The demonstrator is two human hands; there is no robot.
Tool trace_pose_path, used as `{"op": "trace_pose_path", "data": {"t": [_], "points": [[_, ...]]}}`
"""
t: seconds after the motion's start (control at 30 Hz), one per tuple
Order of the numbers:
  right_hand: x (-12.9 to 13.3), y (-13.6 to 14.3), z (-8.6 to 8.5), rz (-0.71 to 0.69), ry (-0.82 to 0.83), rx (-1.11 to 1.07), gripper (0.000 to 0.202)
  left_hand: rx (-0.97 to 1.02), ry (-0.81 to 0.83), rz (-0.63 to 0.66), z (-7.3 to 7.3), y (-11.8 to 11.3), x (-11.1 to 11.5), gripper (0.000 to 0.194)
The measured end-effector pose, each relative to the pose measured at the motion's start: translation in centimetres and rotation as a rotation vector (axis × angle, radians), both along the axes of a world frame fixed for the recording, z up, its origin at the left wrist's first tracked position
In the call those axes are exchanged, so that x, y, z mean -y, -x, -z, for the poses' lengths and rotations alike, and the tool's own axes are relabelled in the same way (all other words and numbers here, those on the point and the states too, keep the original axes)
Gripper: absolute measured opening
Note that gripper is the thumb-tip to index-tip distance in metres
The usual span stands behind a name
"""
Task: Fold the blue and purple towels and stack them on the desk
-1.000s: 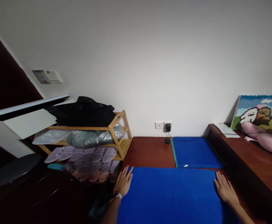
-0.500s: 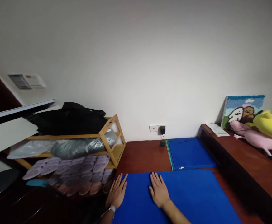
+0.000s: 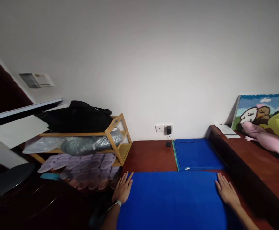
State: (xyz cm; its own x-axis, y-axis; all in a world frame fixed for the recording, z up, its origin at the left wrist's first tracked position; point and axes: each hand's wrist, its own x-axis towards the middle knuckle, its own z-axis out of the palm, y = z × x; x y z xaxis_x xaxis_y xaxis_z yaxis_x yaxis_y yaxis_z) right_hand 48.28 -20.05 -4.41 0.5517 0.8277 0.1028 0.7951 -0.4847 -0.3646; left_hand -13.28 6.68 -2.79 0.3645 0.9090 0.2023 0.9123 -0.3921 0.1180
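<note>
A blue cloth (image 3: 175,201) lies flat on the reddish-brown table (image 3: 151,155), its far edge running straight across. My left hand (image 3: 123,187) rests palm down at the cloth's far left corner, fingers stretched out, with a light band on the wrist. At the far right corner lies my right hand (image 3: 227,190), also flat with its fingers extended. Neither hand grips anything. Beyond the cloth sits a second, folded blue cloth (image 3: 199,155) with a green edge and a small white tag.
On the left stands a wooden rack (image 3: 119,140) with a black bag (image 3: 79,118), plastic-wrapped bundles and several slippers (image 3: 84,161). A black plug (image 3: 168,130) hangs from the wall socket, its cable crossing rightward. A raised ledge on the right carries a pink plush toy (image 3: 268,140) and a picture (image 3: 256,110).
My right hand has slid across the cloth from its middle to the far right corner. My left hand stays at the left corner. The camera view has shifted slightly.
</note>
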Motion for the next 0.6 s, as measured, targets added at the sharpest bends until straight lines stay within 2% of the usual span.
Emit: {"op": "trace_pose_path", "data": {"t": [0.07,0.13,0.23,0.33,0.43,0.5,0.57,0.6], "points": [[0.5,-1.5,-0.1,-0.001,-0.016,-0.021,0.08,-0.005,0.007,-0.003,-0.1,-0.1,0.1,0.054],[0.3,-1.2,-0.6,0.013,-0.047,-0.016,0.076,-0.011,0.008,-0.004,-0.2,-0.2,0.2,0.054],[-1.3,2.6,-2.0,0.012,-0.119,0.045,0.078,-0.012,0.004,-0.005,-0.4,-0.3,0.4,0.053],[-4.4,10.7,-4.2,-0.133,-0.162,0.071,0.078,-0.005,0.009,-0.002,-0.7,-0.3,0.7,0.052],[-8.1,21.9,-6.1,-0.361,-0.137,0.012,0.072,-0.006,0.019,0.001,-0.9,-0.3,0.9,0.052],[-10.1,28.6,-6.7,-0.514,-0.111,-0.031,0.068,-0.003,0.017,-0.004,-0.9,-0.3,0.9,0.052],[-11.5,33.1,-6.7,-0.634,-0.08,-0.061,0.066,0.001,0.013,-0.009,-0.8,-0.3,0.9,0.051],[-12.0,34.2,-6.5,-0.663,-0.055,-0.072,0.066,0.004,0.011,-0.01,-0.8,-0.3,1.0,0.051]]}}
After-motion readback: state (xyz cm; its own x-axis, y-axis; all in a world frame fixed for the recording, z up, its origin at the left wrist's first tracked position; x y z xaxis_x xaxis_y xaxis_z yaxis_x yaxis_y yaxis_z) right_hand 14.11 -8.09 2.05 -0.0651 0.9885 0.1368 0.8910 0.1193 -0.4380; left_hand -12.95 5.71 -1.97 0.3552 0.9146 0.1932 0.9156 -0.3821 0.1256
